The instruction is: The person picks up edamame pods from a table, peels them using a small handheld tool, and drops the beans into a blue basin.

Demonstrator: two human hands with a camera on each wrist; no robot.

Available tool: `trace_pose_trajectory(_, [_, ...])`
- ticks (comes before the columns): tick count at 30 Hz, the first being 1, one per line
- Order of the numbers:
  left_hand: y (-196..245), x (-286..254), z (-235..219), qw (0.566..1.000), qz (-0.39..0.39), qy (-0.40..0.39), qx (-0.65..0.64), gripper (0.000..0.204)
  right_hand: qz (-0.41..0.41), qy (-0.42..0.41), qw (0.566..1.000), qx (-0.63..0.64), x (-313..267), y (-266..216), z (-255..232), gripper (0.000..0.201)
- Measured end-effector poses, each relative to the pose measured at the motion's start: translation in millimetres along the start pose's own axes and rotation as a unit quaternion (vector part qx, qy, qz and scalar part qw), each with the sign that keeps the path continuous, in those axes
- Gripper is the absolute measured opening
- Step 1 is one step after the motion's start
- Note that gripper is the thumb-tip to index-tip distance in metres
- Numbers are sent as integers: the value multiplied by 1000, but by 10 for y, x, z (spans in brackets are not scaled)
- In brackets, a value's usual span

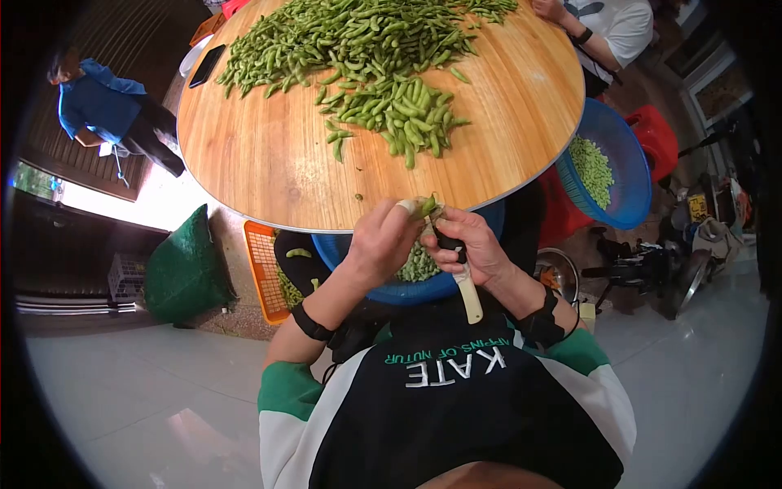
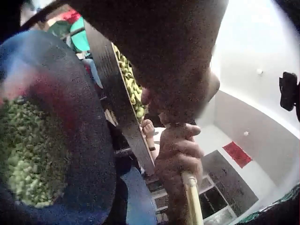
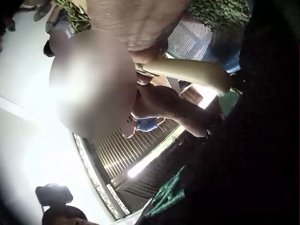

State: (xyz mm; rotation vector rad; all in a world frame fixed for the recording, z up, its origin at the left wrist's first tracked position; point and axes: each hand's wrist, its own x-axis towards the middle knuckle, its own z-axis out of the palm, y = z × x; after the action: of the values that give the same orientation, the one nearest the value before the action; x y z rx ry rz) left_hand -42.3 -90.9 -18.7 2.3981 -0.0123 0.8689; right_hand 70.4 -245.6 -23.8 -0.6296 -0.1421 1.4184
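Observation:
Both hands meet over the near edge of the round wooden table (image 1: 269,175). My left hand (image 1: 379,244), with white wrapping on a finger, pinches a green soybean pod (image 1: 428,204) at its fingertips. In my right hand (image 1: 476,244) I grip a tool with a cream handle (image 1: 468,300) and a black part nearer the fingers; its working end is hidden. The handle (image 3: 187,72) also sticks out of the right hand in the right wrist view. Below the hands stands a blue basin (image 1: 383,292) holding shelled green beans (image 1: 417,265).
A large heap of soybean pods (image 1: 350,41) covers the table's far side, near a phone (image 1: 207,67). An orange crate (image 1: 259,261) and green sack (image 1: 187,269) stand left. At right are another blue basin (image 1: 631,175) and a person's arm (image 1: 599,50); another person (image 1: 106,106) stands far left.

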Motion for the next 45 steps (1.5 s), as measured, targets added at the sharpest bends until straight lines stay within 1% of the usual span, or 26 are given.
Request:
trace_pose_trajectory(1, [22, -6, 14, 1000, 1, 1, -1, 23, -13, 3, 1000, -2, -1, 9, -13, 25])
trace_pose_trajectory(2, [49, -8, 30, 954, -180, 9, -239, 17, -25, 5, 1000, -6, 1, 5, -18, 24])
trace_pose_trajectory(3, [65, -17, 38, 820, -346, 15, -456, 13, -25, 6, 1000, -6, -6, 6, -12, 24])
trace_pose_trajectory(4, [60, -34, 35, 819, -347, 16, -456, 13, -48, -2, 997, -62, -21, 14, 0, 23])
trace_pose_trajectory(6, [2, -38, 37, 664, -403, 1, -630, 17, -73, -12, 990, -122, -23, -24, 37, 23])
trace_pose_trajectory(7, [-25, -67, 42, 651, -409, 1, -640, 16, -88, 21, 978, -188, -30, -29, 62, 22])
trace_pose_trajectory(8, [-15, -93, 48, 650, -410, 0, -640, 16, -102, 55, 961, -252, -39, -17, 74, 22])
trace_pose_trajectory(10, [11, -113, 54, 752, -386, 11, -534, 16, -124, 76, 954, -263, -32, -15, 67, 20])
trace_pose_trajectory(11, [24, -124, 63, 752, -385, 9, -534, 16, -144, 98, 946, -274, -33, -22, 62, 17])
trace_pose_trajectory(13, [59, -179, 75, 808, -347, -12, -476, 15, -152, 111, 949, -255, 4, -44, 73, 15])
trace_pose_trajectory(17, [60, -210, 78, 807, -355, -20, -473, 14, -153, 98, 947, -265, 24, -57, 28, 11])
trace_pose_trajectory(19, [6, -197, 67, 687, -442, -32, -576, 13, -134, 88, 953, -259, 8, -59, 0, 10])
trace_pose_trajectory(20, [-13, -198, 71, 687, -441, -32, -576, 13, -115, 78, 958, -251, 5, -59, -12, 10])
trace_pose_trajectory(22, [-42, -209, 94, 617, -453, -59, -642, 13, -98, 70, 969, -215, 5, -56, -53, 10])
trace_pose_trajectory(26, [-1, -227, 154, 631, -440, -54, -637, 12, -83, 71, 979, -173, 29, -28, -90, 10])
trace_pose_trajectory(28, [60, -181, 154, 731, -395, -16, -556, 10, -79, 83, 973, -202, 20, 3, -89, 10])
trace_pose_trajectory(29, [76, -165, 138, 732, -395, -12, -556, 10, -74, 93, 965, -233, 28, 9, -83, 10])
trace_pose_trajectory(31, [102, -144, 112, 780, -371, -90, -495, 15, -58, 78, 967, -237, 17, 2, -65, 11])
trace_pose_trajectory(32, [97, -132, 105, 783, -367, -90, -495, 15, -46, 65, 967, -243, 13, -31, -60, 14])
trace_pose_trajectory(34, [121, -143, 95, 747, -394, -108, -524, 22, -31, 60, 970, -232, -24, -53, -73, 13])
trace_pose_trajectory(35, [145, -180, 134, 791, -371, -98, -476, 23, -15, 56, 979, -196, -48, -61, -81, 13])
trace_pose_trajectory(36, [159, -240, 190, 885, -300, -76, -348, 23, 0, 51, 986, -162, -74, -76, -78, 13])
trace_pose_trajectory(38, [249, -246, 220, 945, -200, -8, -260, 22, 12, 49, 980, -192, -109, -126, 33, 13])
trace_pose_trajectory(42, [216, -207, 170, 943, -204, -31, -263, 19, -11, 49, 987, -155, -110, -91, -12, 12])
trace_pose_trajectory(44, [173, -197, 103, 897, -271, -108, -332, 16, -74, 50, 962, -260, -102, -105, -23, 11])
trace_pose_trajectory(45, [119, -198, 107, 890, -258, -137, -351, 14, -65, 44, 938, -336, -123, -160, -35, 7])
